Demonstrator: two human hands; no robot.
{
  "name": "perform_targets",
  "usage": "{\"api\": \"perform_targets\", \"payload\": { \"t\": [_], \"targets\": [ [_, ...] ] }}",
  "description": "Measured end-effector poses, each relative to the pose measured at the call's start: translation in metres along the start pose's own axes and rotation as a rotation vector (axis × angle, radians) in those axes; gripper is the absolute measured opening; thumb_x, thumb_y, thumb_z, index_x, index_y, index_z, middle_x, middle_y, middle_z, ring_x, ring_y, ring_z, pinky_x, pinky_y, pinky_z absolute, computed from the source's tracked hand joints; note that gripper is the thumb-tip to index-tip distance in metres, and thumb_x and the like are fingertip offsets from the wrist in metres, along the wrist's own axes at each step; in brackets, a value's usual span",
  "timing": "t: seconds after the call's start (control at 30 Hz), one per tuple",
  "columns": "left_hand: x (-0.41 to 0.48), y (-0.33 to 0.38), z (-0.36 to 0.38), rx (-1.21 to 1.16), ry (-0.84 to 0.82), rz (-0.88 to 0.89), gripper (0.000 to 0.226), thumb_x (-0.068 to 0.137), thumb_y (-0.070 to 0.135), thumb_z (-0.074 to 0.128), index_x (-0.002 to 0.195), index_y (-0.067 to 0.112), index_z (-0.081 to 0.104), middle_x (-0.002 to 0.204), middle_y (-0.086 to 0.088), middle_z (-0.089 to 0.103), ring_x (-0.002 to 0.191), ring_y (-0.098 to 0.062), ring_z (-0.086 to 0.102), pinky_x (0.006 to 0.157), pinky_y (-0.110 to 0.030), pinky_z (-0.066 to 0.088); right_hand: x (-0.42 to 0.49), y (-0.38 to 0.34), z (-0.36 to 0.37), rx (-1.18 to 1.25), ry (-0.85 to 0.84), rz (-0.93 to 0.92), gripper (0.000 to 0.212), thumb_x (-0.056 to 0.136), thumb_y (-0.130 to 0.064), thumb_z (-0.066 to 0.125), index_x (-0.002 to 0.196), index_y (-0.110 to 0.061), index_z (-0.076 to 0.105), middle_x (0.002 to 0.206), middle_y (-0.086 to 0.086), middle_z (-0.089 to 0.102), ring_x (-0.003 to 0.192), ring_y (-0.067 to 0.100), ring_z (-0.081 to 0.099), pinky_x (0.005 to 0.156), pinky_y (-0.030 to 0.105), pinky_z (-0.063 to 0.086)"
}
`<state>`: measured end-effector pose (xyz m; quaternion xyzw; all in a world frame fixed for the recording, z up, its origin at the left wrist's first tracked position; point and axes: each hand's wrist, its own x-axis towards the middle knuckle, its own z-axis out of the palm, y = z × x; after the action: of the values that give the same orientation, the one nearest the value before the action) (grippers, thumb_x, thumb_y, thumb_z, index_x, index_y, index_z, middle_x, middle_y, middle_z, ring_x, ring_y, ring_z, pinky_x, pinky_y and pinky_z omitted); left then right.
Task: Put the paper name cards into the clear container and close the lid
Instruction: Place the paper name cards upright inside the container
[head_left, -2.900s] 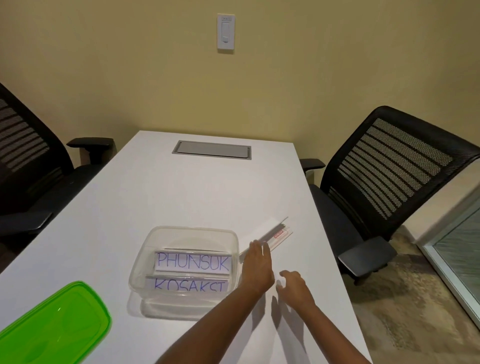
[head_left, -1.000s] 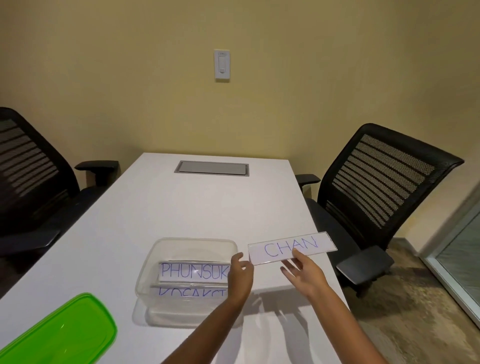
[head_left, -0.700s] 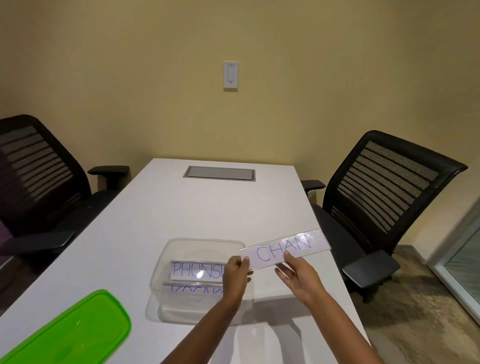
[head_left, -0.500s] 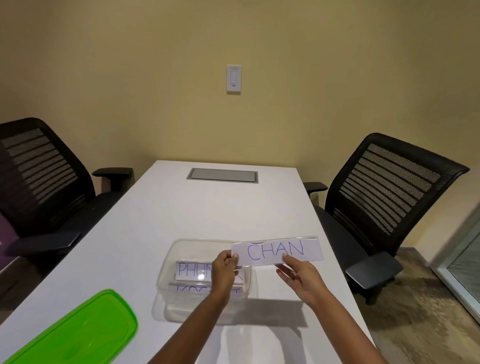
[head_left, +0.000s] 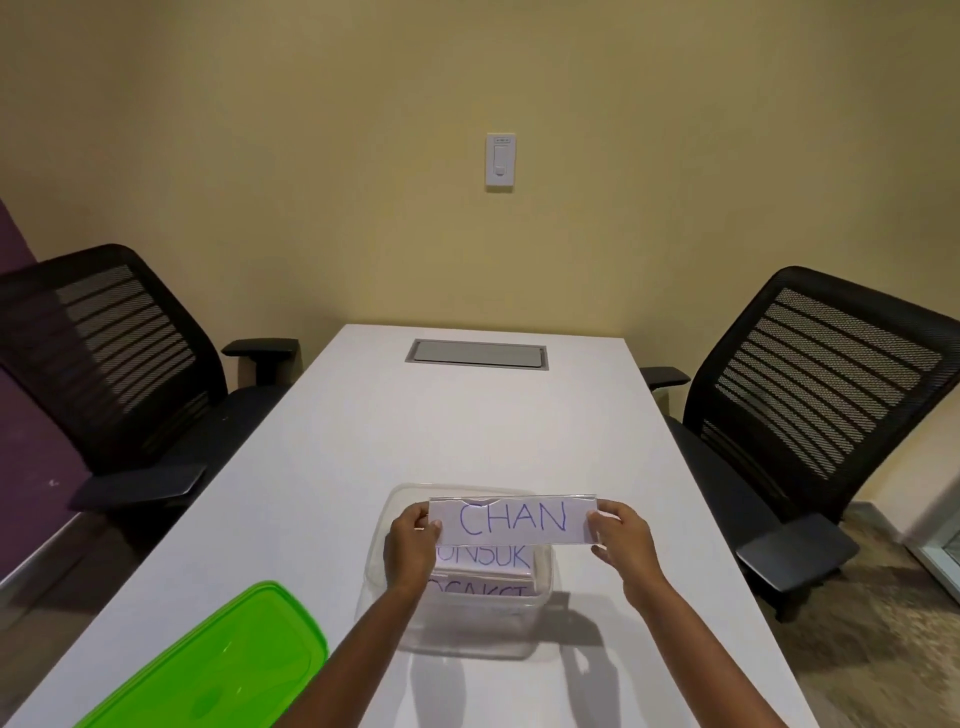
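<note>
a: left hand and right hand each pinch an end of the "chan" card, held level above the clear container.

b: best lowered flat onto the two cards inside (green lid waits near left), ends released together.

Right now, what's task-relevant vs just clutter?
In play:
- CHAN card, held over the container by left hand and right hand
- clear container with two cards inside
- green lid, off, on the table

Background:
- two black chairs
- wall switch
- table hatch
</note>
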<state>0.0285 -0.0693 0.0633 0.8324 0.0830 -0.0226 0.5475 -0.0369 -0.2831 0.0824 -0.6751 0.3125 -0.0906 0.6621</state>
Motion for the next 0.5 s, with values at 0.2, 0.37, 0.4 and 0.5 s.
{"api": "perform_targets", "payload": {
  "t": [0.2, 0.37, 0.4, 0.5],
  "targets": [
    [0.011, -0.009, -0.027, 0.229, -0.005, 0.021, 0.037, 0.087, 0.000, 0.053, 0.123, 0.003, 0.049, 0.103, -0.017, 0.067, 0.095, -0.031, 0.063, 0.074, -0.028, 0.042, 0.002, 0.001, 0.026, -0.265, -0.015, -0.025, 0.043, 0.090, -0.019, 0.051, 0.131, -0.007, 0.046, 0.124, 0.017, 0.058, 0.113, 0.030, 0.055, 0.098, 0.042, 0.047],
    [0.021, -0.021, -0.037, 0.446, -0.080, 0.034, 0.050, 0.085, -0.002, 0.049, 0.133, 0.013, 0.044, 0.109, -0.017, 0.066, 0.096, -0.031, 0.061, 0.079, -0.034, 0.048, -0.005, 0.005, 0.044, -0.452, -0.127, -0.047, 0.036, 0.087, -0.010, 0.054, 0.122, -0.002, 0.057, 0.123, 0.016, 0.062, 0.097, 0.021, 0.055, 0.074, 0.024, 0.042],
    [0.022, -0.022, -0.039, 0.490, -0.095, 0.046, 0.048, 0.084, -0.003, 0.047, 0.129, 0.012, 0.049, 0.116, -0.017, 0.065, 0.104, -0.032, 0.061, 0.085, -0.036, 0.050, -0.005, 0.006, 0.047, -0.472, -0.128, -0.045, 0.037, 0.086, -0.009, 0.054, 0.122, -0.002, 0.057, 0.124, 0.016, 0.062, 0.100, 0.023, 0.057, 0.072, 0.023, 0.043],
    [0.024, -0.026, -0.042, 0.617, -0.121, 0.073, 0.040, 0.084, -0.001, 0.046, 0.118, 0.014, 0.060, 0.123, -0.012, 0.063, 0.114, -0.029, 0.059, 0.091, -0.034, 0.049, -0.006, 0.007, 0.054, -0.560, -0.131, -0.045, 0.038, 0.085, -0.006, 0.055, 0.122, -0.002, 0.057, 0.127, 0.016, 0.060, 0.116, 0.026, 0.056, 0.087, 0.026, 0.043]
  ]
}}
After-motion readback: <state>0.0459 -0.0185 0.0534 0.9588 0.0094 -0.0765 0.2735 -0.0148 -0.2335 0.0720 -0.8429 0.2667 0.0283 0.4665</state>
